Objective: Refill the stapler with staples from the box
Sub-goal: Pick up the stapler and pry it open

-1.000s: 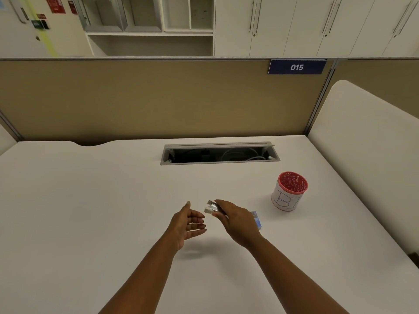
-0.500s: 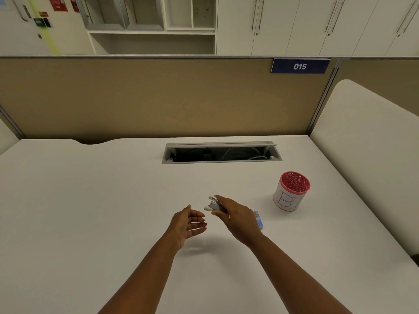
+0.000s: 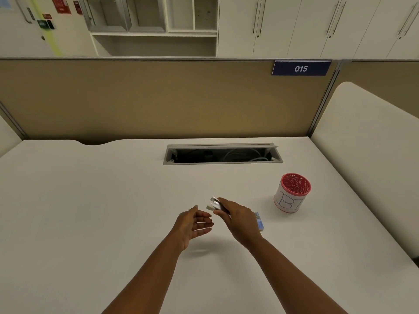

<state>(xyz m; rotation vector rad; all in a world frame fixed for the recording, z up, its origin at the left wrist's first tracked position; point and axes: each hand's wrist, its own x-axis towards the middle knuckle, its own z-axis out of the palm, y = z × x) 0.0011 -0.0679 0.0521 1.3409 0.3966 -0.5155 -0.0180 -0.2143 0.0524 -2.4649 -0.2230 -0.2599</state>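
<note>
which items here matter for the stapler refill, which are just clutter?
Job:
stapler, held in the right hand
blue staple box, on the desk behind that hand
left hand, open and empty

Lying about:
red cup
cable tray

Stapler (image 3: 215, 204) shiny metal; desk (image 3: 90, 200) smooth matt white.

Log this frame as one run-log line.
phase: stapler in hand | right hand: holds stapler | left hand: open, empty | staple box: on desk, beside right hand
</note>
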